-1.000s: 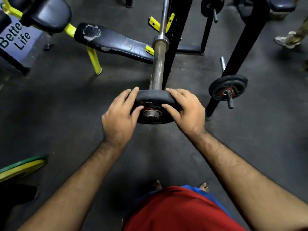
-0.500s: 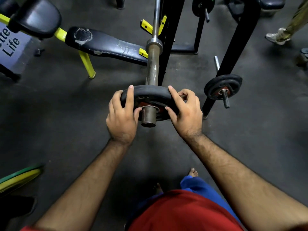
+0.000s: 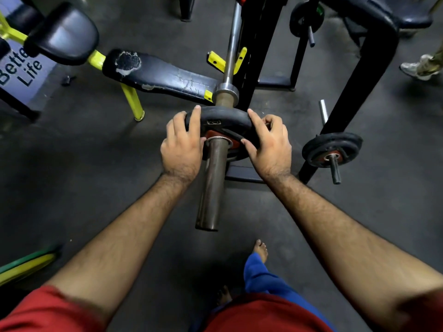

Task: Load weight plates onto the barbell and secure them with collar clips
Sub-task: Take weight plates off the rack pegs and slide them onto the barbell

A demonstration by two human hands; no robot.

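Weight plate (image 3: 225,121) is sitting on the barbell sleeve (image 3: 212,185), close to the inner collar (image 3: 225,92). Left hand (image 3: 182,149) is gripping its left rim; right hand (image 3: 269,147) is gripping the right rim. Bare sleeve end is projecting toward the camera. Another plate (image 3: 332,149) is hanging on a rack peg, right.

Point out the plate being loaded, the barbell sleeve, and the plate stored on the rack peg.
weight plate (image 3: 224,116), head view, top rim between the hands
barbell sleeve (image 3: 212,185), head view, bare stretch near the plate
stored plate (image 3: 335,144), head view, upper face
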